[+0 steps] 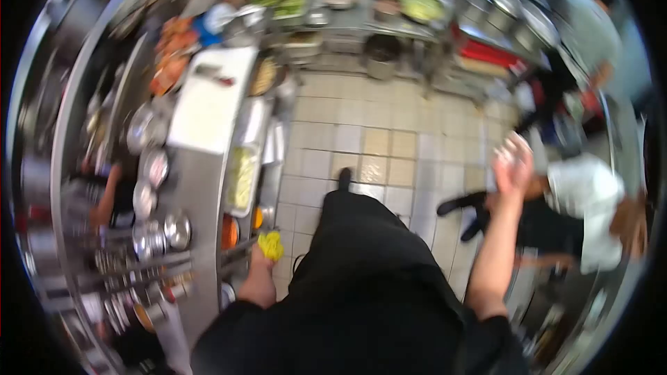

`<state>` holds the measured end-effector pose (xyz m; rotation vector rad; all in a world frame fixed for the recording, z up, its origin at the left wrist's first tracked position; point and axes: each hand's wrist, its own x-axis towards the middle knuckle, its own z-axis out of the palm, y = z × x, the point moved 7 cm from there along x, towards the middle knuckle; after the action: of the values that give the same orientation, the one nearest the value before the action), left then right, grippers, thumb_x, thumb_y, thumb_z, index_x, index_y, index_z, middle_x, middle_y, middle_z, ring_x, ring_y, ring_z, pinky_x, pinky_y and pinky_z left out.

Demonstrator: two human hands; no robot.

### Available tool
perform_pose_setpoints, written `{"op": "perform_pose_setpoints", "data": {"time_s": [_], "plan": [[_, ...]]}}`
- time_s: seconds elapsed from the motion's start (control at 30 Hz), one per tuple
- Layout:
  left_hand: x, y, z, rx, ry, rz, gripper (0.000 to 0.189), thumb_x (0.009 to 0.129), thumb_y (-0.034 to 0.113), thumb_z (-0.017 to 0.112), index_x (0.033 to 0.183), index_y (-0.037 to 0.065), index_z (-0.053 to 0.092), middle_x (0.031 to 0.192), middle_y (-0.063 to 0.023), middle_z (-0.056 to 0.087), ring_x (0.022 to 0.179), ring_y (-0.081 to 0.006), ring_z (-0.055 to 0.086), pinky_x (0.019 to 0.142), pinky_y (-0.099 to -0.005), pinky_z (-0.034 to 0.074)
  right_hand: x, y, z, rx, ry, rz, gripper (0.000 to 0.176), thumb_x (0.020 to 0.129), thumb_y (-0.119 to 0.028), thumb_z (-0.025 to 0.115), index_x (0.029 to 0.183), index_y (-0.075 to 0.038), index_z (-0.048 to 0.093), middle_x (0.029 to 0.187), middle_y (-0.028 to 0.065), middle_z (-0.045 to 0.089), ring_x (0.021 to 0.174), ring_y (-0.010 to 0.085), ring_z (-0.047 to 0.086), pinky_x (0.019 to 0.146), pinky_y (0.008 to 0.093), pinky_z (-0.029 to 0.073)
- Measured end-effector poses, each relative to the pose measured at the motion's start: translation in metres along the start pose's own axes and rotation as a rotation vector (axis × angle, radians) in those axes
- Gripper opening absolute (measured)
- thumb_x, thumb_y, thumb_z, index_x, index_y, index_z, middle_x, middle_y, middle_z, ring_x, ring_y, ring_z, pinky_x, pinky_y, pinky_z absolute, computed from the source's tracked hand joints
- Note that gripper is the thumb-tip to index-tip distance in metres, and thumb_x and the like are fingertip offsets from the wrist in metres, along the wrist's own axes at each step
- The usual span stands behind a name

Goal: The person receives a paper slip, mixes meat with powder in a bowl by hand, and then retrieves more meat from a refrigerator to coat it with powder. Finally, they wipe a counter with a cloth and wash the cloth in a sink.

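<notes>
My left hand point(260, 260) is low beside the steel counter, closed around a bright yellow cloth point(271, 244) that hides most of its fingers. On the other side, my right hand point(513, 164) is raised over the aisle with loosely bent fingers apart and nothing visible in it. Its fingertips look whitish and slightly blurred. Nearest the left hand are an orange-filled container point(230, 231) and a long tray of pale green food point(242, 179).
A white cutting board point(212, 101) with a knife point(214, 75) lies on the left counter point(201, 219). Steel bowls point(177, 230) stand beyond it. Food trays point(283, 0) line the back counter. One person point(590, 215) is close on my right, another point(587, 31) farther back. Floor is tiled point(375, 114).
</notes>
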<state>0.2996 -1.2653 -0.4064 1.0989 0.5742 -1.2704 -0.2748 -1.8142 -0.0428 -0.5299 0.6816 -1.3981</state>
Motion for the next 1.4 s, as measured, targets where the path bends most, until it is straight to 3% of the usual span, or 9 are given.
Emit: {"op": "perform_pose_setpoints", "data": {"time_s": [0.37, 0.53, 0.6, 0.73, 0.83, 0.97, 1.13, 1.27, 1.4], "plan": [[0.16, 0.033, 0.391, 0.227, 0.091, 0.072, 0.039, 0.1, 0.033, 0.041, 0.107, 0.004, 0.067, 0.095, -0.0153, 0.073, 0.076, -0.032, 0.071, 0.064, -0.0491, 0.058, 0.21, -0.162, -0.172, 0.125, 0.039, -0.072, 0.022, 0.103, -0.023, 0.049, 0.097, -0.002, 0.054, 0.081, 0.0044, 0.049, 0.068, 0.0168, 0.041, 0.067, 0.0317, 0.038], [0.284, -0.115, 0.667, 0.519, -0.228, -0.111, 0.039, 0.101, 0.036, 0.046, 0.103, 0.002, 0.066, 0.093, -0.0174, 0.072, 0.08, -0.034, 0.072, 0.07, -0.0511, 0.059, 0.234, -0.246, -0.263, 0.088, 0.481, -0.233, 0.024, 0.102, -0.023, 0.049, 0.089, -0.003, 0.053, 0.071, 0.0048, 0.047, 0.062, 0.0164, 0.043, 0.061, 0.0316, 0.041], [0.271, -0.185, 0.79, 0.529, -0.252, -0.176, 0.035, 0.099, 0.033, 0.051, 0.102, 0.002, 0.067, 0.093, -0.0157, 0.073, 0.078, -0.0322, 0.072, 0.069, -0.0493, 0.06, 0.251, -0.264, -0.276, 0.147, -0.162, -0.088, 0.02, 0.1, -0.019, 0.052, 0.086, -0.005, 0.053, 0.069, 0.0027, 0.045, 0.069, 0.0169, 0.047, 0.065, 0.0311, 0.039], [0.207, -0.313, 0.974, 0.679, -0.537, -0.091, 0.027, 0.09, 0.023, 0.065, 0.102, 0.0, 0.067, 0.092, -0.0125, 0.072, 0.075, -0.0242, 0.072, 0.062, -0.0401, 0.059, 0.284, -0.277, -0.369, 0.208, 0.051, -0.201, 0.02, 0.099, -0.019, 0.052, 0.084, -0.005, 0.052, 0.069, 0.0029, 0.048, 0.07, 0.0182, 0.05, 0.068, 0.0326, 0.043], [0.149, -0.388, 1.033, 0.766, -0.605, -0.074, 0.025, 0.089, 0.024, 0.065, 0.099, 0.001, 0.067, 0.091, -0.0097, 0.07, 0.074, -0.0219, 0.07, 0.062, -0.0388, 0.057, 0.329, -0.296, -0.48, 0.476, 0.622, -0.275, 0.023, 0.096, -0.023, 0.055, 0.088, -0.001, 0.061, 0.076, 0.0075, 0.062, 0.073, 0.0239, 0.056, 0.07, 0.0379, 0.047], [0.118, -0.445, 1.064, 0.749, -0.72, -0.152, 0.021, 0.09, 0.024, 0.064, 0.094, 0.003, 0.066, 0.086, -0.0072, 0.068, 0.071, -0.0206, 0.067, 0.06, -0.0384, 0.055, 0.408, -0.345, -0.505, 0.328, 0.01, -0.182, 0.022, 0.093, -0.023, 0.061, 0.094, -0.001, 0.063, 0.083, 0.0104, 0.065, 0.079, 0.026, 0.06, 0.073, 0.0415, 0.05], [0.118, -0.474, 1.072, 0.651, -0.636, -0.255, 0.025, 0.095, 0.026, 0.052, 0.096, 0.004, 0.066, 0.085, -0.0062, 0.069, 0.069, -0.0209, 0.067, 0.059, -0.0382, 0.054, 0.409, -0.412, -0.486, 0.136, 0.722, -0.297, 0.016, 0.092, -0.02, 0.06, 0.086, -0.004, 0.058, 0.079, 0.0074, 0.058, 0.074, 0.0236, 0.056, 0.07, 0.0384, 0.048], [0.121, -0.512, 1.099, 0.581, -0.7, -0.416, 0.032, 0.097, 0.03, 0.047, 0.103, 0.005, 0.067, 0.092, -0.0076, 0.072, 0.073, -0.0207, 0.068, 0.061, -0.0392, 0.056, 0.405, -0.45, -0.499, 0.124, -0.117, -0.228, 0.018, 0.094, -0.017, 0.051, 0.077, -0.01, 0.048, 0.07, 0.0029, 0.046, 0.065, 0.0172, 0.045, 0.061, 0.0354, 0.039], [0.129, -0.581, 1.138, 0.599, -0.9, -0.8, 0.045, 0.1, 0.04, 0.042, 0.121, 0.005, 0.063, 0.108, -0.0115, 0.072, 0.077, -0.0255, 0.069, 0.066, -0.0411, 0.058, 0.34, -0.457, -0.482, 0.423, 0.342, -0.293, 0.025, 0.097, -0.014, 0.048, 0.073, -0.016, 0.043, 0.061, -0.0015, 0.04, 0.053, 0.0115, 0.037, 0.053, 0.0311, 0.034]]}}
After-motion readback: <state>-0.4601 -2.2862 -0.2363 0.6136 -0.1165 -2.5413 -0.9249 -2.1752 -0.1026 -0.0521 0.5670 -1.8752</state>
